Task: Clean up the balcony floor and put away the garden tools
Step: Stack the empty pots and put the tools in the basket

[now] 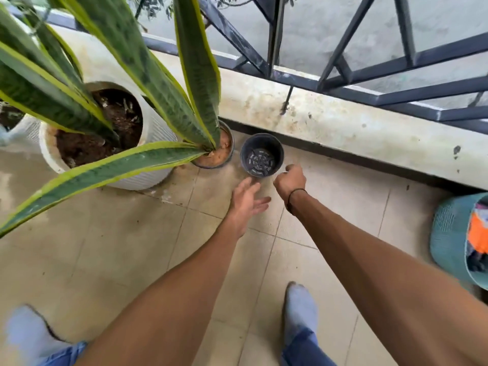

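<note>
Empty round black plastic nursery pot (262,155) stands upright on the beige tiled floor (132,247), near the ledge and just beside a small potted snake plant (215,151). Left hand (247,204) hovers near it, fingers spread, holding nothing. Right hand (290,180) is curled loosely by the rim; contact indeterminate, contents hidden; teal basket (449,236) cut off at right.

No readable text anywhere, no labels, brands, numbers or signs — black plastic pot (262,155) unmarked, white ribbed planter (155,133) plain, teal basket (449,233) with an orange patch — too blurred to read.
</note>
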